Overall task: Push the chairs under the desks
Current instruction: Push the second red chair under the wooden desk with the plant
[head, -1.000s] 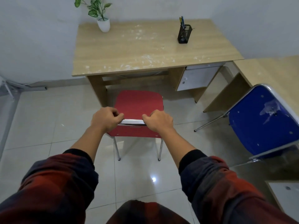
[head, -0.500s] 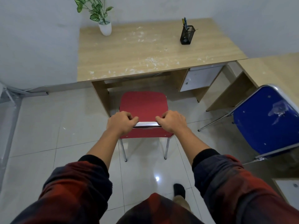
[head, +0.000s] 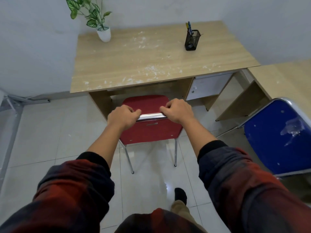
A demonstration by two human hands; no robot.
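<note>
A plant pot (head: 104,35) stands far left on the worktop (head: 151,64), pen holder (head: 192,40) far right; one chair (head: 148,121) before it, another chair (head: 279,137) right.

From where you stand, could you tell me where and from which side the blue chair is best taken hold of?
Probably the chrome top rail of the blue chair, taken from behind with both hands. Its backrest faces you and its seat points toward the side desk, so that rail is nearest and lets you push straight in, as the left hand and right hand do on the red chair.

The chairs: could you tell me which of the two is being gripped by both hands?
The red chair; both hands hold its chrome top rail, while the blue chair stands untouched at right.
</note>
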